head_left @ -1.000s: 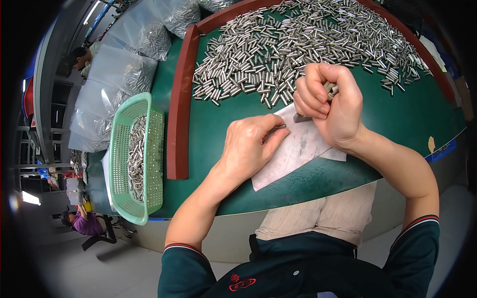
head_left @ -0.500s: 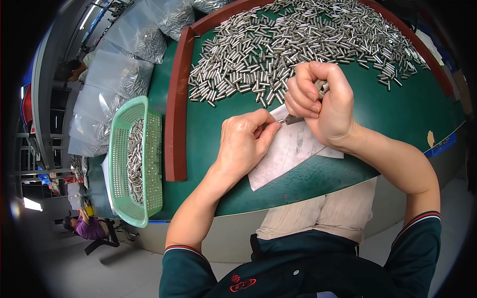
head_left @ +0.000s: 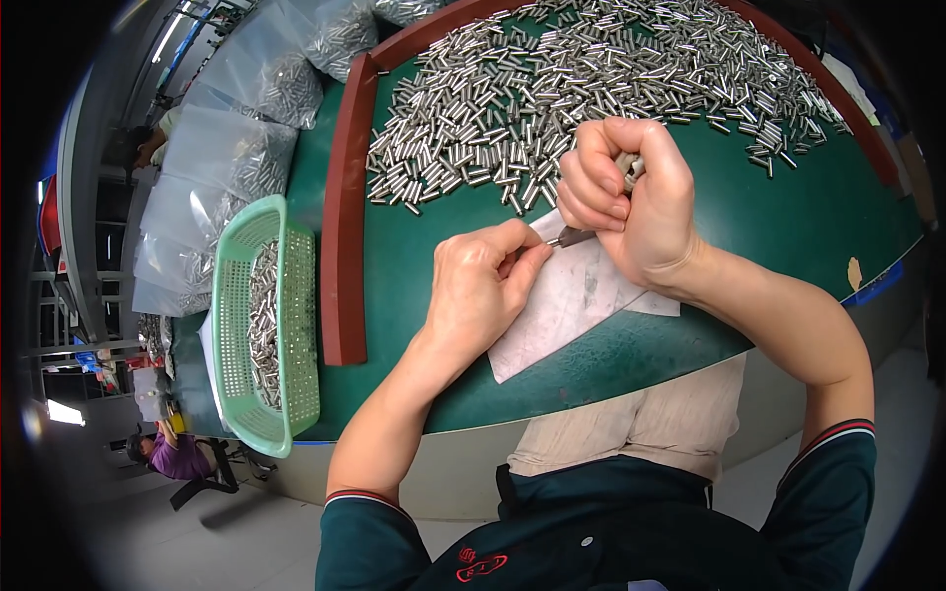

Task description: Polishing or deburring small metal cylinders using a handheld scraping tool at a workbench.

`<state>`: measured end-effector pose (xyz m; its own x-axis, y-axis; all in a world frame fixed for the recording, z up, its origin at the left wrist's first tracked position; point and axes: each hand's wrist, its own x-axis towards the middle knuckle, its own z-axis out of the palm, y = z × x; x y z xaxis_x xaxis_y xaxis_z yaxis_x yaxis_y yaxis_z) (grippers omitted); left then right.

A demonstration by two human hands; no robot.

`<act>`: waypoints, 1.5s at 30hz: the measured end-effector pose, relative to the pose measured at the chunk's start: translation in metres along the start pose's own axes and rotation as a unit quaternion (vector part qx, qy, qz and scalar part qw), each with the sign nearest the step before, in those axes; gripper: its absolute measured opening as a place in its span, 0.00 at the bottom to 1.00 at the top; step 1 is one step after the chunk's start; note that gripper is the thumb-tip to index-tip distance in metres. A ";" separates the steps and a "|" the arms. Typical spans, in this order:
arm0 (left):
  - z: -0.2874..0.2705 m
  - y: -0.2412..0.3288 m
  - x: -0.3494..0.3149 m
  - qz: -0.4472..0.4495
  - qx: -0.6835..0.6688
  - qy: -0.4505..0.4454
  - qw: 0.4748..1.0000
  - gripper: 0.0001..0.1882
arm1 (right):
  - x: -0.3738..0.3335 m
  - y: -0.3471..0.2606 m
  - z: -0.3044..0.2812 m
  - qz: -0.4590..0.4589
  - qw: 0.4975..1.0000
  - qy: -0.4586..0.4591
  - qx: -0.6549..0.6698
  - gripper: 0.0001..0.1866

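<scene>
Thumb and fingertips of my left hand (head_left: pixel 481 286) are closed in a pinch on a small metal pin (head_left: pixel 553 242). Wrapped in a fist, my right hand (head_left: pixel 641 207) grips a hand tool whose worn, pale handle end (head_left: pixel 631 169) shows above the fingers. Its dark tip (head_left: pixel 573 235) meets the pin's end in front of the left fingertips; most of the tool is hidden in the fist, so its kind is unclear. Below both hands lies a smudged white sheet (head_left: pixel 562 315). Beyond them, loose shiny metal pins (head_left: pixel 493 108) spread thickly over the green tabletop (head_left: pixel 808 227).
A dark red raised rail (head_left: pixel 344 227) borders the pins at left and continues round the back. Left of it stands a green perforated basket (head_left: pixel 299 345) partly filled with pins. Clear bags (head_left: pixel 258 167) of pins line the far left. Another person (head_left: pixel 177 458) sits in the background.
The hands keep the same hold, pin and tool tip still together. The table, basket and pins sit slightly further left in view; the left hand shifts a little left with them.
</scene>
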<state>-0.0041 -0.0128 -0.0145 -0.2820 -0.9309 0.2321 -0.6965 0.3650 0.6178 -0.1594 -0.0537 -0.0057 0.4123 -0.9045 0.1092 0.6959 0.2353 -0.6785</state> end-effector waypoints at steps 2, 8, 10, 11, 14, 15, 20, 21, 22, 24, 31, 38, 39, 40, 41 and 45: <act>0.001 -0.001 0.000 -0.005 -0.011 0.004 1.000 0.03 | 0.001 0.001 0.000 0.000 1.000 -0.001 0.000 0.15; -0.001 0.002 0.003 -0.029 -0.021 -0.009 0.999 0.05 | 0.002 0.004 0.002 -0.016 0.998 -0.032 -0.045 0.15; -0.003 0.003 0.004 -0.033 -0.019 -0.016 0.999 0.05 | 0.003 0.006 0.005 -0.037 0.995 -0.021 -0.088 0.15; -0.004 0.004 0.004 -0.034 -0.015 -0.024 0.999 0.06 | 0.003 0.010 0.005 -0.036 0.996 -0.018 -0.081 0.15; -0.003 0.002 0.003 -0.030 -0.018 -0.020 0.999 0.06 | 0.006 0.011 0.003 -0.026 0.997 -0.022 -0.074 0.16; -0.002 0.001 0.003 -0.030 -0.015 -0.020 0.999 0.06 | 0.006 0.012 0.003 -0.027 0.997 -0.023 -0.072 0.16; 0.003 0.000 0.000 0.004 -0.009 0.023 1.000 0.06 | 0.006 0.007 0.007 -0.017 0.993 0.018 -0.111 0.18; 0.000 0.003 0.001 -0.019 -0.023 0.022 0.999 0.06 | 0.006 0.004 0.003 -0.012 0.995 0.017 -0.099 0.18; -0.005 0.004 0.002 -0.042 -0.038 0.022 0.998 0.06 | 0.005 0.002 0.000 -0.008 0.996 0.015 -0.087 0.17; -0.014 0.004 0.006 -0.187 -0.320 0.030 0.928 0.04 | 0.003 0.002 -0.003 0.001 0.998 0.008 -0.066 0.17; -0.021 -0.019 0.007 -0.238 -0.673 -0.106 0.692 0.04 | 0.003 0.001 -0.003 0.019 0.998 -0.004 -0.062 0.18; -0.020 -0.019 0.007 -0.224 -0.616 -0.090 0.750 0.08 | 0.005 0.001 -0.002 0.018 0.998 -0.005 -0.063 0.17; -0.020 -0.019 0.007 -0.221 -0.616 -0.093 0.751 0.08 | 0.005 0.001 -0.002 0.019 0.998 -0.005 -0.057 0.18; -0.020 -0.018 0.007 -0.219 -0.615 -0.090 0.752 0.08 | 0.004 0.000 -0.001 0.017 0.998 -0.005 -0.064 0.18; -0.020 -0.018 0.007 -0.216 -0.612 -0.096 0.755 0.07 | 0.004 0.000 -0.001 0.017 0.998 -0.009 -0.065 0.18; -0.020 -0.018 0.007 -0.214 -0.607 -0.104 0.758 0.06 | 0.004 -0.001 -0.001 0.020 0.997 -0.003 -0.068 0.18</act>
<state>0.0197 -0.0265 -0.0085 -0.3879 -0.8927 -0.2295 0.3325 -0.3677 0.8684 -0.1590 -0.0581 -0.0049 0.4420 -0.8931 0.0833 0.5930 0.2212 -0.7742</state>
